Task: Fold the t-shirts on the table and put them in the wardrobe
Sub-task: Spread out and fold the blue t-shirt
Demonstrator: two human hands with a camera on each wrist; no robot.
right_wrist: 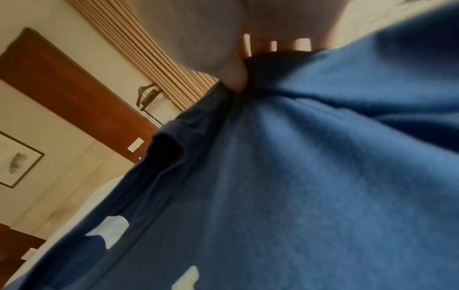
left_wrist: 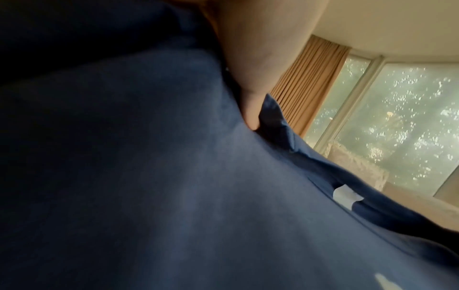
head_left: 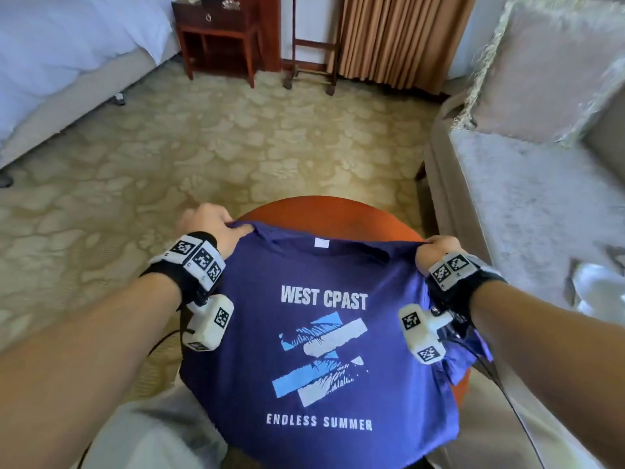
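Observation:
A navy blue t-shirt (head_left: 321,333) with white "WEST CPAST" and "ENDLESS SUMMER" print is stretched out over the round reddish-brown table (head_left: 338,211), print side up and collar away from me. My left hand (head_left: 213,228) grips its left shoulder, and my right hand (head_left: 436,250) grips its right shoulder. The left wrist view has the t-shirt (left_wrist: 174,176) filling it, with my thumb (left_wrist: 250,109) pressed into the cloth. In the right wrist view the t-shirt (right_wrist: 298,176) bunches under my fingertips (right_wrist: 273,46). The hem hangs over my lap.
A pale sofa (head_left: 527,204) with a cushion (head_left: 548,69) stands close on the right. A white bed (head_left: 67,62) is at the far left, with a dark wooden nightstand (head_left: 220,35) and tan curtains (head_left: 399,38) beyond. Patterned carpet (head_left: 203,147) lies ahead.

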